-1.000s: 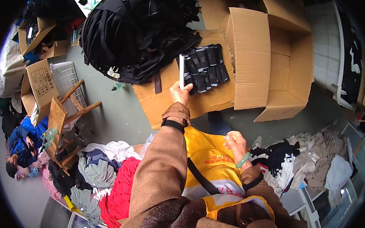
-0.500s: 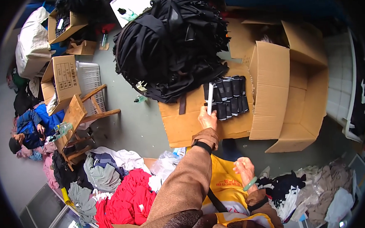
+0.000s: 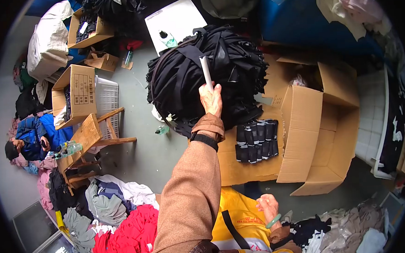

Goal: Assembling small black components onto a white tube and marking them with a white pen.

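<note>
My left hand (image 3: 211, 100) is closed round a slim white stick (image 3: 206, 73), which points away from me over a large heap of black fabric strips (image 3: 181, 77). Whether the fingers also touch the heap, I cannot tell. Close to me, my right hand (image 3: 268, 206) is curled into a loose fist by my yellow apron (image 3: 234, 214), with no object visible in it. Several small black rolled bundles (image 3: 257, 139) with pale edges lie in two rows on a flat cardboard sheet (image 3: 223, 164), right of my left forearm.
An open cardboard box (image 3: 333, 133) stands at the right. To the left are a wooden bench (image 3: 86, 135), a white basket (image 3: 107, 97) and a carton (image 3: 79, 94). Red cloth (image 3: 130, 235) lies at lower left, and a person in blue (image 3: 31, 140) is at far left.
My left hand has moved away from the rolled bundles, forward and left to the black heap, carrying the white stick. My right hand stays curled near the apron. The whole view has shifted.
</note>
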`<state>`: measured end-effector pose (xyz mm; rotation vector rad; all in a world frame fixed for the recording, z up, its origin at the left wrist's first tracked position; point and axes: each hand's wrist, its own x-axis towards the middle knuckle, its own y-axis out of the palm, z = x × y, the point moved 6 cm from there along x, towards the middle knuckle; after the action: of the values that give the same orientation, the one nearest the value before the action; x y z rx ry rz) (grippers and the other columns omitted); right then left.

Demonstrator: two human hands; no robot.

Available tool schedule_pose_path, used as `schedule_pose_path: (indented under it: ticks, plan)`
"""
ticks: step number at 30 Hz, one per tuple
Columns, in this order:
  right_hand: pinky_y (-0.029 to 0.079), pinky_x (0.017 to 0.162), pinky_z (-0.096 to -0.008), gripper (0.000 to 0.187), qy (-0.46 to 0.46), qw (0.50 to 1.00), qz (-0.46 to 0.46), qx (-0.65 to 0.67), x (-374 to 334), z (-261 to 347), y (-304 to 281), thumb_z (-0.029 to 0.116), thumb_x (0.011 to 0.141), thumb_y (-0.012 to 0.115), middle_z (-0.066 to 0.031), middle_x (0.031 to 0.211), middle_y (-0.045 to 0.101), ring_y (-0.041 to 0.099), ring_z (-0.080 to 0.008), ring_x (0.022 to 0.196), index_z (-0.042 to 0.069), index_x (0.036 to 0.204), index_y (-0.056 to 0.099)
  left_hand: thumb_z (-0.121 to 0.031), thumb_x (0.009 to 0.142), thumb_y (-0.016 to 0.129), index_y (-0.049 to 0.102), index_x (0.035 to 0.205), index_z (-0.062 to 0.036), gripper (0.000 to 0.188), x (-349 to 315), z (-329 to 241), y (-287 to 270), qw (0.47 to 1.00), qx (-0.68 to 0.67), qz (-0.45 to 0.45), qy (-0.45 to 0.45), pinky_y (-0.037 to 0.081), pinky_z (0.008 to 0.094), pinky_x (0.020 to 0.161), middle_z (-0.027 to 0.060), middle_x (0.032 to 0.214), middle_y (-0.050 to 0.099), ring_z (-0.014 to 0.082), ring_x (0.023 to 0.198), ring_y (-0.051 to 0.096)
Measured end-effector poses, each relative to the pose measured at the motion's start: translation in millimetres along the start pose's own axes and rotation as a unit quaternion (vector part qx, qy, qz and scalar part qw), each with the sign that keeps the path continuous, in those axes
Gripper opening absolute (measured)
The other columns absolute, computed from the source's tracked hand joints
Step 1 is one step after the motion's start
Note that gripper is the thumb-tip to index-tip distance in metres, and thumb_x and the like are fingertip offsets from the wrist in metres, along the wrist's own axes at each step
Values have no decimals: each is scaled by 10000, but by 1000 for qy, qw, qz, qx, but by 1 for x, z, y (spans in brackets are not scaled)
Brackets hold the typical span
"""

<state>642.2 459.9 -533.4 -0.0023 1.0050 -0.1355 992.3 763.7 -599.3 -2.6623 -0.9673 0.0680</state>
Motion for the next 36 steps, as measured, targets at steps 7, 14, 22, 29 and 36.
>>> schedule_pose_path:
  ticks: [7,14,22,29,36]
  plan:
    - [459,546,-226,205,-5,1000,9,-10,1,37,28,182,862,556,-86,855,605,579,-122,655,11,969,516,-105,787,647,571,986,14,243,-23,-59,-38,972,-111,103,-179,426,224,538,26,746,564,89,588,515]
    - [462,765,-274,476,6,972,202,123,39,158,149,429,925,439,-94,1008,603,586,-158,850,6,1129,516,-78,762,673,573,922,-11,200,-133,-140,-125,952,-158,158,-210,454,226,535,5,676,558,84,594,537]
    - [499,687,-270,336,-114,956,259,77,17,265,188,298,908,529,-97,936,624,607,-176,795,-6,1049,559,-123,760,619,614,876,-59,133,-252,-139,-196,884,46,443,-141,477,342,589,156,659,577,270,596,597]
    - [510,690,-262,240,-213,934,210,194,-37,288,117,154,891,559,-61,954,625,606,-145,791,-1,1074,559,-144,758,633,633,822,-49,115,-276,-130,-234,893,44,431,-122,470,311,603,109,649,574,196,634,595]
    - [473,826,-261,334,-301,900,288,127,-139,278,77,101,883,561,-52,1060,602,567,-108,928,-11,1192,501,-105,736,695,602,968,-15,266,-213,-291,-195,948,-74,301,-73,415,202,541,-24,687,539,51,599,497]
